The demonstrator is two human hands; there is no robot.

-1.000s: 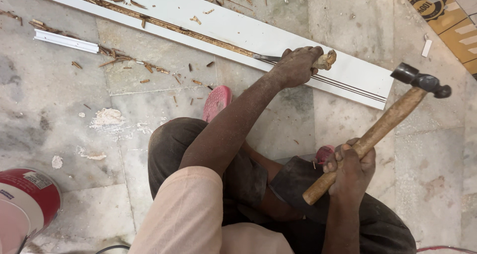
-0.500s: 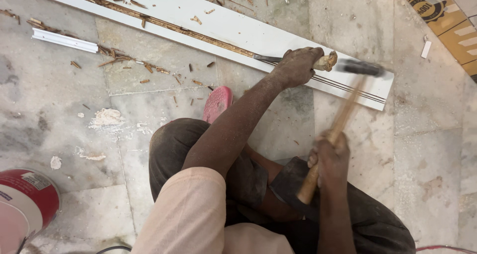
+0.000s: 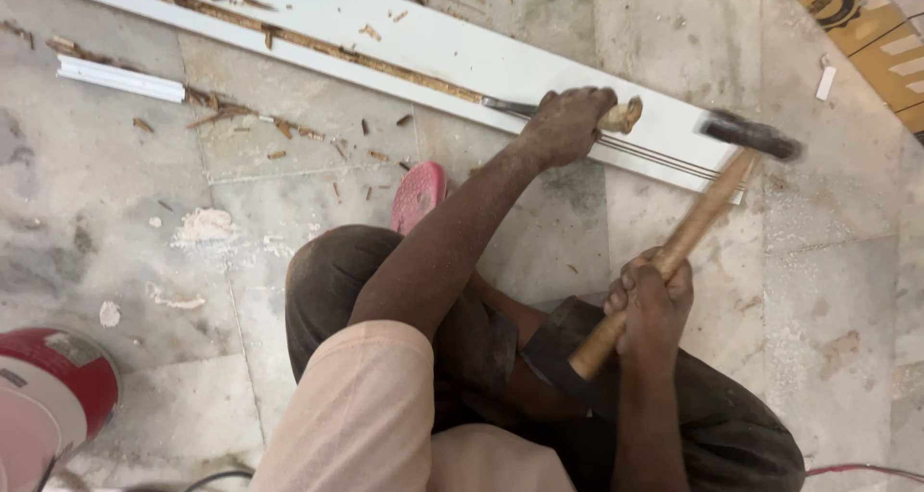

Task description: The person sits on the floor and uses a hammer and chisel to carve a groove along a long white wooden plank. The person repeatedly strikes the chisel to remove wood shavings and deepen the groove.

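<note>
My left hand [image 3: 566,124] grips a chisel [image 3: 616,116] with a worn wooden handle end, its metal blade lying flat along a groove in a long white board [image 3: 423,44] on the floor. My right hand [image 3: 653,299] holds the wooden handle of a hammer [image 3: 746,136]. The dark hammer head hangs blurred to the right of the chisel's end, a short way off it. I squat over the floor, knees in dark trousers below both hands.
Wood chips and splinters [image 3: 241,116] litter the stone floor beside the board. A short white strip [image 3: 120,76] lies at left. A pink sandal [image 3: 419,194] shows by my knee. A red and white tin [image 3: 53,396] sits at bottom left. Cardboard [image 3: 857,15] lies top right.
The hammer swung in from a raised position to strike the chisel's end, and has now drawn back to the right. My left hand and the chisel stayed in place.
</note>
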